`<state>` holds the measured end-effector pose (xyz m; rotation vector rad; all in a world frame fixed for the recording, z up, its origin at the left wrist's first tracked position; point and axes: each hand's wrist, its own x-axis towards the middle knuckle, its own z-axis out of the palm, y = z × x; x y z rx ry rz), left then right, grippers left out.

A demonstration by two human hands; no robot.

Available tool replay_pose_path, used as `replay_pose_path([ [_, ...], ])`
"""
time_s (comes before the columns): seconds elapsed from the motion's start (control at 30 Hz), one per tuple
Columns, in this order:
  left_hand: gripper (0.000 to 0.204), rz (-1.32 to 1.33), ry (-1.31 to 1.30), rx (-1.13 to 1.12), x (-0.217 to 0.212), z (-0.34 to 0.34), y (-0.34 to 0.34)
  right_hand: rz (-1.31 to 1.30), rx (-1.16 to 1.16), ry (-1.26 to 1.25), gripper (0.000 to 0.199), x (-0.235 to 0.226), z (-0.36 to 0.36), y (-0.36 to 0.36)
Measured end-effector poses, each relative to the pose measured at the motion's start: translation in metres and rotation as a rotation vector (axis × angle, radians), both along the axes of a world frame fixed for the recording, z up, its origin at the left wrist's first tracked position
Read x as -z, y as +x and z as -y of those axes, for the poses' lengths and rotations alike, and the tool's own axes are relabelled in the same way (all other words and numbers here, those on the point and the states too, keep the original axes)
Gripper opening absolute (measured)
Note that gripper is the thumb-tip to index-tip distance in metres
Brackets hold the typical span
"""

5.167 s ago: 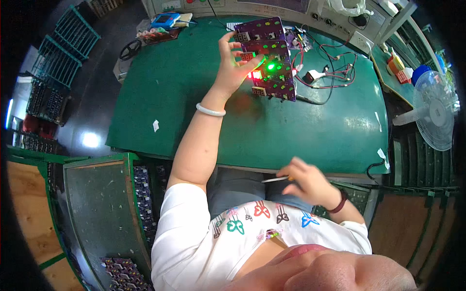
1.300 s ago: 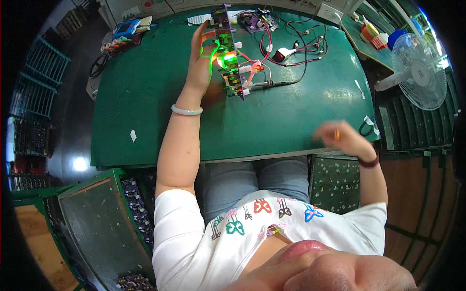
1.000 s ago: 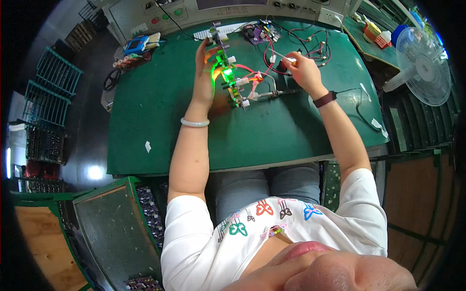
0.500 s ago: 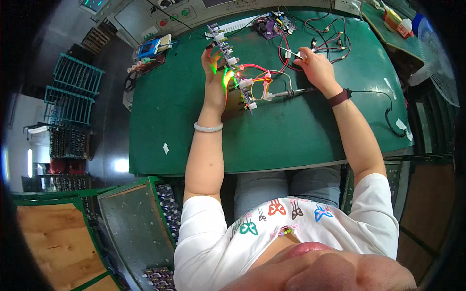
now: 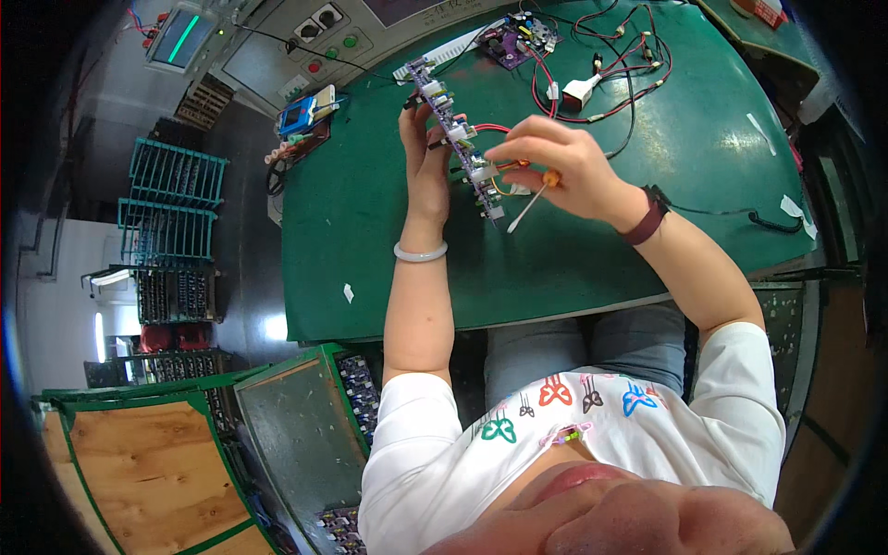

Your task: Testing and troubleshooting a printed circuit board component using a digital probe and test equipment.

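My left hand (image 5: 427, 176) grips a purple circuit board (image 5: 450, 116) by its underside, holding it tilted above the green table. White connectors and other small parts stand out along the board. Red wires (image 5: 490, 128) run from it toward my right hand. Tucked in my right hand (image 5: 569, 171) is a small screwdriver (image 5: 552, 178) with an orange handle, its thin shaft pointing down and toward me. The fingertips of that hand reach the wires at the board's lower part; whether they pinch a plug is hard to see.
A second purple board (image 5: 518, 42) lies at the back, beside looped red and black cables (image 5: 647, 69) and a white switch-like piece (image 5: 580, 90). A blue handheld meter (image 5: 298, 116) sits at the far left. Behind stands a grey control panel (image 5: 338, 46). A black coiled cord (image 5: 775, 222) lies right.
My right hand has come from the cables at the back to the board, bringing the screwdriver. The board's green and red lights no longer show. The view has shifted slightly.
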<state>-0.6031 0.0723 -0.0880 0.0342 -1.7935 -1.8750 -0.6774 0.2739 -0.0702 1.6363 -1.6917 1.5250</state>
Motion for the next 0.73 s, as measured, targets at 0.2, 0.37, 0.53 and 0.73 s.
replay_pose_path([
  [0.2, 0.063, 0.002, 0.011, 0.055, -0.005, -0.010, 0.001, -0.134, -0.010, 0.081, 0.033, 0.007, -0.002, 0.000],
  [0.37, 0.056, -0.052, -0.026, 0.136, -0.004, -0.010, 0.000, -0.100, -0.086, 0.171, 0.037, -0.005, -0.010, -0.002],
  [0.53, 0.047, 0.062, -0.035, 0.237, -0.002, -0.005, 0.002, 0.067, -0.040, -0.024, 0.020, -0.002, -0.008, -0.004],
  [0.73, 0.051, 0.022, -0.064, 0.235, -0.002, -0.009, 0.002, 0.035, -0.044, -0.056, 0.014, -0.001, -0.009, -0.006],
])
